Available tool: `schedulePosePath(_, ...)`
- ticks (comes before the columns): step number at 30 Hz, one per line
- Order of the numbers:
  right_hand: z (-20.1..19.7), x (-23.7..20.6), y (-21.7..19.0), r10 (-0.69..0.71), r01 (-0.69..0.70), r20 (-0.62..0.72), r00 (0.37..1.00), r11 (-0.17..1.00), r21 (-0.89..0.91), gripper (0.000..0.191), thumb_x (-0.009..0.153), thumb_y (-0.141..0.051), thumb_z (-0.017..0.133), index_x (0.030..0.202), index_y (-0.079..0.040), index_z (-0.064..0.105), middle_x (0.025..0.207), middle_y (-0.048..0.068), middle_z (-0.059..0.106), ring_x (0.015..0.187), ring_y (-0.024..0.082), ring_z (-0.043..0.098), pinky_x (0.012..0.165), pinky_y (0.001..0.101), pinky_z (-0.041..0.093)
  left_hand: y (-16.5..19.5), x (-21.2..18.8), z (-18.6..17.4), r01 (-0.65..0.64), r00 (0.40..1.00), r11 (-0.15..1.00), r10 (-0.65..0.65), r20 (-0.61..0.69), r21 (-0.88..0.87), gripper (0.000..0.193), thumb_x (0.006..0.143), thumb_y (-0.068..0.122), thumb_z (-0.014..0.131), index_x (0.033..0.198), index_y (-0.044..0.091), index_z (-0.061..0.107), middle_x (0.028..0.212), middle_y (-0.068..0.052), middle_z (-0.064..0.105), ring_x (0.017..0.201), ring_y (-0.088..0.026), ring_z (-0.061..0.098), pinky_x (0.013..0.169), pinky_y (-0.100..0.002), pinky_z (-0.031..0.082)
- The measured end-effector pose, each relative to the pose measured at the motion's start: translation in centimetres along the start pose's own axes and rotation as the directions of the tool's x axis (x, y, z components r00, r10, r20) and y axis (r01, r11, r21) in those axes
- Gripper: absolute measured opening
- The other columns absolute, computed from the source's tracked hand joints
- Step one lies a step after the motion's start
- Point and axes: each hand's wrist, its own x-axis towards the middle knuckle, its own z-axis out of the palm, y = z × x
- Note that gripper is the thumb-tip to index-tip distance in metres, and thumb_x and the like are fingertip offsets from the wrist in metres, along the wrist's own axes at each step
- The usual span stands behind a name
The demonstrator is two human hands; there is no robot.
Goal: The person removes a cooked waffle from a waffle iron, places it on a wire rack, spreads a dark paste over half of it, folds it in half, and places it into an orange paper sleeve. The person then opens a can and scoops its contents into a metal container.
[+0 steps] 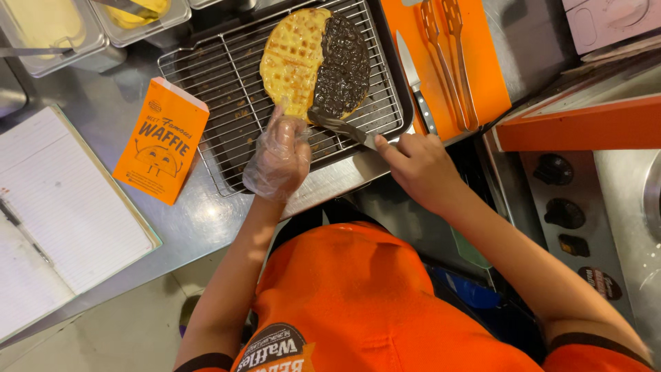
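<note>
Round waffle (296, 58) lies on wire rack (227, 89), right half spread dark. Left hand (279, 160), in clear plastic glove, touches waffle's near edge, fingers loosely curled, apparently not clamped on anything. Right hand (421, 169), bare, grip closed on spreading knife (341, 126); blade against the dark spread. Orange paper sleeve (162, 141) on tabletop (200, 220), left of rack

Orange shirt, dark-trimmed sleeves; clear plastic glove on left hand (279, 157).

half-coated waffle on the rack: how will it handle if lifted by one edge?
The waffle is thin and wide, so it would probably sag or fold. Its dark spread looks wet, so likely smeary and heavier on that side. The gloved left hand touching its edge may slip.
</note>
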Motion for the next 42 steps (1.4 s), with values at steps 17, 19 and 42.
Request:
schedulePosePath(17, 2.5, -1.1, -0.3, 0.614, -0.584, 0.274, 0.74, 0.384, 0.716, 0.02, 0.103, -0.018, 0.058, 0.102, -0.003, 0.071, 0.071, -0.005, 0.054, 0.066, 0.003, 0.046, 0.057, 0.0254, 0.039, 0.2, -0.8, 0.0, 0.139, 0.98, 0.99, -0.133, -0.145, 0.032, 0.012, 0.095, 0.0, 0.062, 0.107, 0.004, 0.061, 0.106, -0.014, 0.069, 0.118, -0.042, 0.066, 0.108, -0.047, 0.052)
schedulePosePath(19, 3.3, -1.6, -0.2, 0.632, -0.632, 0.315, 0.708, 0.368, 0.682, 0.024, 0.104, -0.021, 0.058, 0.098, -0.002, 0.073, 0.069, -0.002, 0.053, 0.064, 0.005, 0.045, 0.057, 0.0276, 0.039, 0.0, -0.7, 0.1, 0.128, 0.981, 0.992, -0.129, -0.146, -0.015, 0.01, 0.097, 0.0, 0.061, 0.106, 0.004, 0.061, 0.104, -0.013, 0.068, 0.116, -0.039, 0.067, 0.11, -0.048, 0.053)
schedulePosePath(42, 3.0, -5.0, -0.2, 0.753, -0.707, 0.352, 0.556, 0.205, 0.677, 0.029, 0.104, -0.026, 0.054, 0.101, -0.005, 0.073, 0.068, -0.001, 0.056, 0.064, 0.007, 0.051, 0.059, 0.0259, 0.042, -3.7, 7.7, -3.5, 0.332, 0.939, 0.81, -0.335, -0.083, 0.483, 0.04, 0.107, 0.041, 0.05, 0.111, 0.013, 0.078, 0.102, -0.018, 0.066, 0.086, -0.035, 0.064, 0.069, -0.052, 0.052)
